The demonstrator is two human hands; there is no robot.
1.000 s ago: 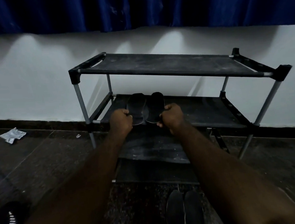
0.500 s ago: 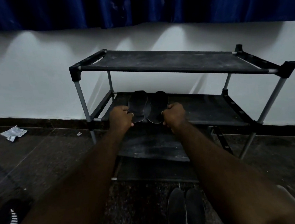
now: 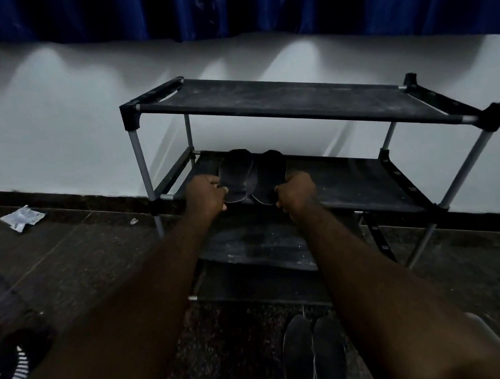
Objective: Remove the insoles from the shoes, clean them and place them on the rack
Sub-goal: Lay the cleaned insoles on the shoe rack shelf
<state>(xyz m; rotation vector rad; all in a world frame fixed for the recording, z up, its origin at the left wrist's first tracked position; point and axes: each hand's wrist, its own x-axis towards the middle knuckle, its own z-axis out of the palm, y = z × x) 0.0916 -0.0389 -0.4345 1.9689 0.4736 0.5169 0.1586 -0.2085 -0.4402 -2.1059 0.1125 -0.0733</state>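
Observation:
Two dark insoles lie side by side on the middle shelf of a black shoe rack (image 3: 362, 179). My left hand (image 3: 205, 197) grips the near edge of the left insole (image 3: 237, 174). My right hand (image 3: 296, 193) grips the near edge of the right insole (image 3: 268, 174). Both insoles point away from me, toes toward the wall. A pair of dark shoes (image 3: 313, 356) stands on the floor below, between my forearms.
The rack has a bare top shelf (image 3: 280, 102) and a lower shelf (image 3: 256, 246), with metal posts at the corners. A crumpled wrapper (image 3: 21, 218) lies on the dark floor at left. A striped dark item (image 3: 13, 370) sits at the bottom left. White wall and blue curtain behind.
Both hands have pushed the insoles slightly farther back onto the middle shelf. The view has shifted a little; the grips look the same.

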